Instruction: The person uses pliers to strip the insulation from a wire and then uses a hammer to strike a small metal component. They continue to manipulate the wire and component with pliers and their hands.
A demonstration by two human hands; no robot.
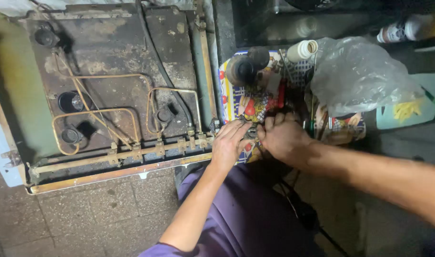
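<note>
My left hand (230, 143) and my right hand (281, 135) meet over a small dark metal part (251, 132), both gripping it between fingertips. They work just right of an opened, rusty gas stove body (108, 47) lying on the floor. Thin copper gas tubes (96, 112) loop across its inside to a row of brass valves (160, 148) along the near rail. The small part is mostly hidden by my fingers.
A colourful patterned cloth (236, 102) under my hands carries dark burner parts (243, 69), a white cylinder (302, 50) and thin tools. A crumpled clear plastic bag (360, 76) lies to the right, a pale green tray (417, 112) beyond it. Tiled floor (98, 214) lies in front.
</note>
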